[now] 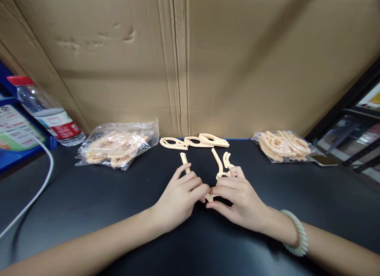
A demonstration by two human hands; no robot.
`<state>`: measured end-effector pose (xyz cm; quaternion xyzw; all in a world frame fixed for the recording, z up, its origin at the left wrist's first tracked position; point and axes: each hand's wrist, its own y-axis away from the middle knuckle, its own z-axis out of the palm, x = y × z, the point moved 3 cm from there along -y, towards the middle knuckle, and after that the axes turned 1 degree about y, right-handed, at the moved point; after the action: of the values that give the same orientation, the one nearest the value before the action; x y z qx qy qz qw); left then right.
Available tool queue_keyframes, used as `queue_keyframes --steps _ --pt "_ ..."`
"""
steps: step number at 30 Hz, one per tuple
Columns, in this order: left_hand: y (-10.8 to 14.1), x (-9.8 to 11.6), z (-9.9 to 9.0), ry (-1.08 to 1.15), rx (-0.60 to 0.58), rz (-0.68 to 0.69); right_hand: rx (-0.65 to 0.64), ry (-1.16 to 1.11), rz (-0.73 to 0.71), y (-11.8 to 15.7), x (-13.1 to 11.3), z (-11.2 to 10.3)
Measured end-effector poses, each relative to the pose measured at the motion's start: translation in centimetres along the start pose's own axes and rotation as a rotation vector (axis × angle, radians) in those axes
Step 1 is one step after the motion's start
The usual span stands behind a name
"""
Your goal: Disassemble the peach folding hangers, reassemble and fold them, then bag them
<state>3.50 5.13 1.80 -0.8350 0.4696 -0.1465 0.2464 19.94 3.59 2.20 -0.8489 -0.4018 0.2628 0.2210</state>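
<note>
My left hand (184,195) and my right hand (240,197) meet over the black table. Both are closed on a small cream plastic piece (209,197), mostly covered by the fingers. A straight cream bar (184,159) sticks out beyond my left hand; whether it joins the held piece is hidden. Past my right hand's fingers show a curved cream arm (218,160) and a pair of short curved pieces (227,160). Behind them, several cream looped parts (208,140) lie in a row near the table's back edge.
Clear bags of cream parts lie at the back left (117,147) and back right (282,146). A red-capped bottle (50,113) and a white cable (44,183) are on the left. A cardboard wall (237,62) stands behind the table (74,204).
</note>
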Motion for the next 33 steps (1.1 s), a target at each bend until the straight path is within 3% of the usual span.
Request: queue_keyframes --steps 4,8,11,16,25,33 --pt "-0.1 -0.4 -0.7 0.029 0.094 0.028 0.040 -0.103 0.154 -0.3 0.7 -0.8" --pt "-0.2 -1.4 -0.6 0.026 0.080 0.040 0.092 0.111 0.021 -0.5 1.5 -1.3" --pt "-0.2 -2.0 0.1 0.073 0.005 0.027 0.026 0.264 -0.040 -0.8 2.3 -0.4" --pt "0.0 -2.4 0.9 0.154 -0.112 -0.039 -0.022 0.331 0.011 -1.6 3.4 1.2" --pt "-0.1 -2.4 0.7 0.145 -0.116 -0.084 -0.222 0.265 -0.035 -1.3 3.0 1.5" --pt "0.1 -2.6 0.7 0.127 -0.133 -0.148 -0.247 0.265 0.003 -0.8 2.9 1.4"
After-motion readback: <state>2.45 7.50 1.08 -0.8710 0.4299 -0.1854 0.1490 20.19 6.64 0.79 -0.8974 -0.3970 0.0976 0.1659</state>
